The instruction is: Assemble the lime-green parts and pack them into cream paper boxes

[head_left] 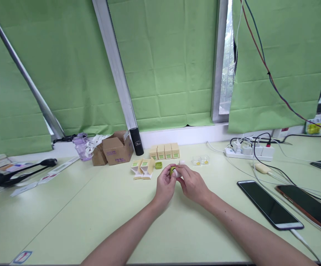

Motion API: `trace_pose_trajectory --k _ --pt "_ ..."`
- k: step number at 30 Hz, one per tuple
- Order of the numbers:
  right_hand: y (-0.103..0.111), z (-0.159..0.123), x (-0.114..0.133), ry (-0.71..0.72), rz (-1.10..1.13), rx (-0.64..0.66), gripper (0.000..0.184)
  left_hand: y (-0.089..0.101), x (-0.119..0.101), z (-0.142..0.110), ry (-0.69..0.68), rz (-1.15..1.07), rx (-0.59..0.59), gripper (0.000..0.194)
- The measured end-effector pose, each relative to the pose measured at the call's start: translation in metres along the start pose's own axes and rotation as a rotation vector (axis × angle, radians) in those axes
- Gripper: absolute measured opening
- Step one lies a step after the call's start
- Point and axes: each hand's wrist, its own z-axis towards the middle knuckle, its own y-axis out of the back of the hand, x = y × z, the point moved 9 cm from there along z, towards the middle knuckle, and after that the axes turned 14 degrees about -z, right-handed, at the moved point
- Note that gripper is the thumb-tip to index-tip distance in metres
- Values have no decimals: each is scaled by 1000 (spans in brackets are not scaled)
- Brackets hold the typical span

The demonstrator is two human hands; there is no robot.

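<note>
My left hand point(164, 184) is closed on a small green round piece point(172, 170) with a dark spot on it. My right hand point(195, 184) meets it from the other side, its fingers pinched on a small white piece point(176, 174) against the green one. The fingers partly hide both. Just beyond lies a small white block point(182, 162). Left of the hands sit a square green container point(158, 165) and two opened small cartons point(147, 167). Behind them stands a row of several closed cartons point(164, 152). A clear plastic two-cup holder point(200, 160) with yellow bits lies to the right.
A brown cardboard box point(118, 149), a black cylinder point(136, 141) and a purple bottle point(80, 147) stand at the back left. On the right are a power strip point(249, 153), cables and a phone point(269, 204). Black straps point(19, 173) lie far left.
</note>
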Motion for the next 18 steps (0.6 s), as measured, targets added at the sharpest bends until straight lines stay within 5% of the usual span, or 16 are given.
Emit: trace_pose_trajectory --k 12,18 --pt "-5 -5 -6 -44 24 -25 33 4 11 4 48 -47 152 58" --pt "-5 -6 -3 -53 -42 -6 34 3 13 7 46 -53 138 54"
